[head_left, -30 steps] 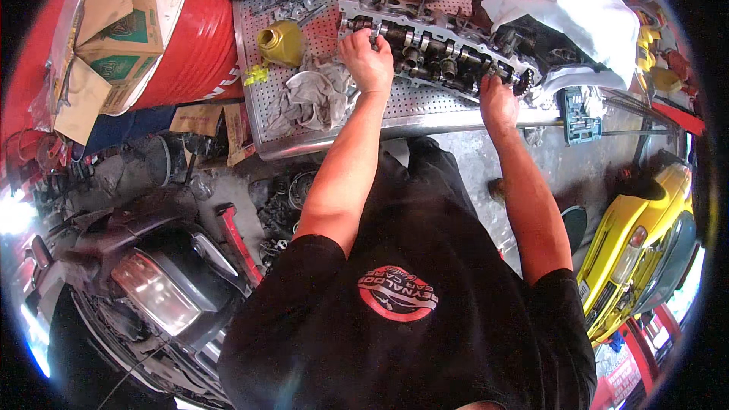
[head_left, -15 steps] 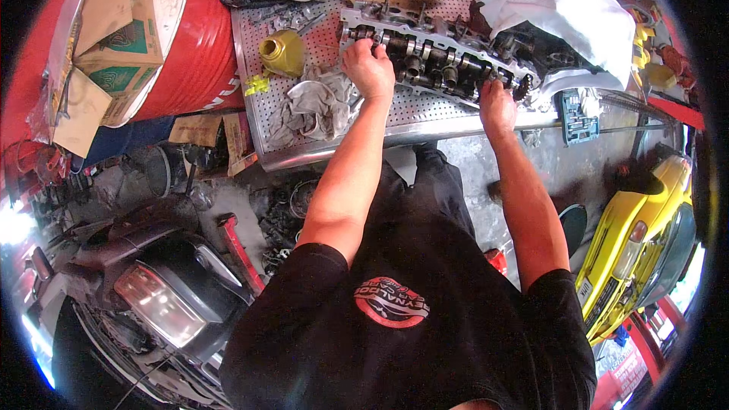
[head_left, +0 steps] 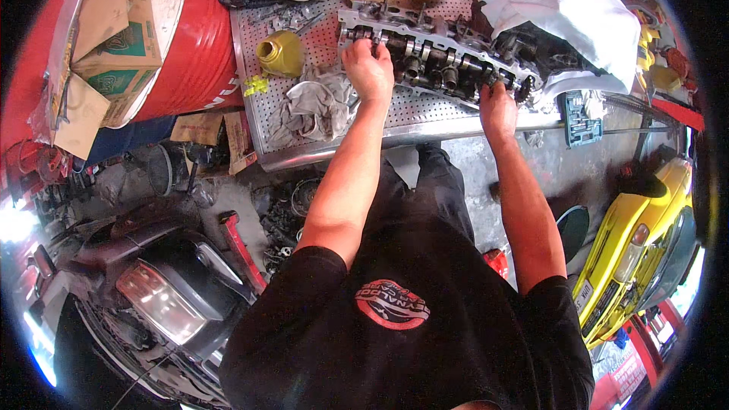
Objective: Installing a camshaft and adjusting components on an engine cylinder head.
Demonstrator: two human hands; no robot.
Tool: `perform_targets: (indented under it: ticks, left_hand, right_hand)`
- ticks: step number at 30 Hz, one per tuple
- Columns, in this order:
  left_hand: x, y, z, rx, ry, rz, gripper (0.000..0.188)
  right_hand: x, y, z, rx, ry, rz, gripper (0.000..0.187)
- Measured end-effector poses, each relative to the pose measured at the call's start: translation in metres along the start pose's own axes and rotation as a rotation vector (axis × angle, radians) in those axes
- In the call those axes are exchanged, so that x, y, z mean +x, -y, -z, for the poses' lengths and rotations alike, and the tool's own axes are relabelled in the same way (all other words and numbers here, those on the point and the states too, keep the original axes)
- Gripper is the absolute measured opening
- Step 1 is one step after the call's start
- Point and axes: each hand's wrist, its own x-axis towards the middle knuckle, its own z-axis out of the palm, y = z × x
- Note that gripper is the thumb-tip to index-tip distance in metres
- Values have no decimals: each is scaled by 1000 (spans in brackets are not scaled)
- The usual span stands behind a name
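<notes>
A metal cylinder head lies at a slant on the perforated metal bench. Along it runs a camshaft, with a toothed gear at its right end. My left hand is closed at the camshaft's left end, fingers curled over it. Toward the gear end, my right hand pinches the camshaft with its fingertips partly hidden. Left of the cylinder head are a crumpled grey rag and a yellow plastic bottle on its side.
White cloth covers parts at the bench's right. A teal tool case sits by the front edge. Beside the bench stands a red drum with an opened cardboard box. A yellow car front is at right, dark car parts at left.
Both hands stay on the camshaft, with the left fingers shifting very slightly. Otherwise only the view moves a little.
</notes>
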Motion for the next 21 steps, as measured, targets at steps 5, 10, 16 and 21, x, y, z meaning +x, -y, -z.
perform_targets:
  ticks: [5,10,16,21]
  left_hand:
    - [0,1,0,-45,8,79,21]
    - [10,2,5,-30,116,104,18]
    - [20,-7,13,208,193,-50,18]
    - [21,-11,20,234,236,-34,24]
  right_hand:
    - [-1,-2,-1,5,-24,31,29]
    - [0,-7,-6,43,-18,74,34]
    - [1,-8,-3,24,50,-5,39]
    - [-6,-1,-4,141,-108,-6,35]
